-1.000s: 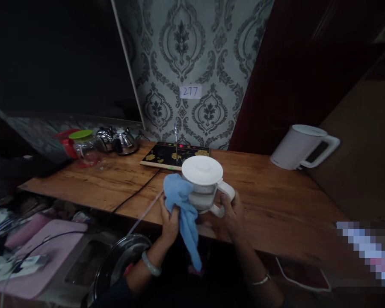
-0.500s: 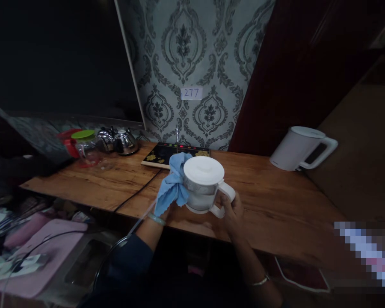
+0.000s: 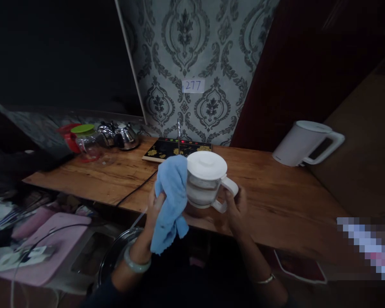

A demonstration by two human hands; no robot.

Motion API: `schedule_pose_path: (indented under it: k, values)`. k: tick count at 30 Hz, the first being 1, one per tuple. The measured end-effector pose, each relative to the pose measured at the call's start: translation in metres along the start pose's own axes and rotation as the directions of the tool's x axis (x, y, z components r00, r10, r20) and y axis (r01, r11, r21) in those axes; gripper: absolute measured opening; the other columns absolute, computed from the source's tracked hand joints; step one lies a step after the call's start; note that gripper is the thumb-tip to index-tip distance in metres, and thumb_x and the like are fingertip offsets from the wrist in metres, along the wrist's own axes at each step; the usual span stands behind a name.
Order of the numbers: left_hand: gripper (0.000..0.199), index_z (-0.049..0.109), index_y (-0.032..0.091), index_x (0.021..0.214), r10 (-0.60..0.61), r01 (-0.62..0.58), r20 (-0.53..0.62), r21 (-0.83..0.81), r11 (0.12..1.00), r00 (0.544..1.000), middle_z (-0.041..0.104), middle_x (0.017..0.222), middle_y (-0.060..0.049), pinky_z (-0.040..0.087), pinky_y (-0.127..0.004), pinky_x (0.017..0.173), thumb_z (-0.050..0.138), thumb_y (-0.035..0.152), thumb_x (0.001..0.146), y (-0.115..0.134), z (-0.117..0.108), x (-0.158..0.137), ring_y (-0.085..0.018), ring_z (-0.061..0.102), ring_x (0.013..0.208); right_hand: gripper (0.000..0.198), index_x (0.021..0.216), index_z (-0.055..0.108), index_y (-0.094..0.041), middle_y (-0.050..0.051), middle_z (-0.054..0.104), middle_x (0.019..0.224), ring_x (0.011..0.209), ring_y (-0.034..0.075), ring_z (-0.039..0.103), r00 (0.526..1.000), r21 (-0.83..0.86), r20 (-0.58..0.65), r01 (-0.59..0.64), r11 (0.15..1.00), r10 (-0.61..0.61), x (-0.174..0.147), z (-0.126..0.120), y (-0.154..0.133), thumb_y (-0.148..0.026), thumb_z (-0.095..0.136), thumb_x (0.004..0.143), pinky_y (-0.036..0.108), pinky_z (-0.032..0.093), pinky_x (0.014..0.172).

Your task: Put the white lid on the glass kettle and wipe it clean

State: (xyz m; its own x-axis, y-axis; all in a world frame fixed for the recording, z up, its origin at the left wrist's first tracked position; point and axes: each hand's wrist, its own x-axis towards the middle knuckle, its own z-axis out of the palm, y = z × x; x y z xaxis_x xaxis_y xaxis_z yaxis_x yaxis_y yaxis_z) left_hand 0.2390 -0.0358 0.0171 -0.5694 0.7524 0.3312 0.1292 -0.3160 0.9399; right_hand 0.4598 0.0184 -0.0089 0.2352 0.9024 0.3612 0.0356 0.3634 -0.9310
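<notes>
Right now the left hand [image 3: 154, 205] has its fingers bunched tight around a blue cloth [image 3: 171, 196], pressing the cloth's upper part against the left side of a white-lidded jug [image 3: 207, 184]. That jug is our landmark: clear body, white lid, white handle sticking out to its right. The right hand [image 3: 235, 207] sits at that handle, fingers curled around its lower part and holding it firmly. Jug is upright, at the near edge of the wooden surface [image 3: 269, 192]; whether its base touches the wood or hangs just above it, I cannot tell. The cloth's loose end dangles below the jug's left side, past the surface's edge. A pale bangle [image 3: 135, 265] rings the left wrist, a thin bracelet [image 3: 265, 280] the right.

Behind the jug, against the patterned wall, lies a black control panel [image 3: 178, 149] with red lights, and a dark cable [image 3: 134, 192] runs from it toward the near edge, left of the jug. Far right of the jug stands a white electric kettle [image 3: 304, 143]. Far left of it, a glass pot with a green lid [image 3: 86, 143] and 2 shiny metal teapots [image 3: 118, 136] sit together. Above the jug, on the wall, a small label [image 3: 193, 85] reads 277.
</notes>
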Motion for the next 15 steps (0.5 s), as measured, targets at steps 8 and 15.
schedule_pose_path:
  k: [8,15]
  values:
    - [0.059,0.056,0.024,0.136,0.625,-0.831,0.553,0.301,0.467,0.551,0.060,0.131,-0.012,0.047,-0.049,0.101,0.064,0.024,0.078,0.073,0.043,0.004,-0.032,0.055,0.119,0.084,0.151,0.033,-0.037,0.011,0.044,0.154,0.127,0.032,0.057,0.972,0.333,0.209,0.031,0.942,-0.106,-0.031,-0.004,-0.061,-0.071,0.063,0.080,0.047,0.055,0.087]
    - [0.077,0.034,0.020,0.153,0.429,-0.890,0.852,0.086,0.449,0.299,0.045,0.153,-0.015,0.037,-0.051,0.115,0.065,0.034,0.083,0.090,0.076,-0.003,-0.032,0.042,0.138,0.061,0.135,0.058,-0.027,0.010,0.067,0.132,0.116,0.028,0.065,0.960,0.365,0.167,-0.272,0.890,0.225,-0.016,-0.011,-0.060,-0.066,0.051,0.089,0.045,0.056,0.091]
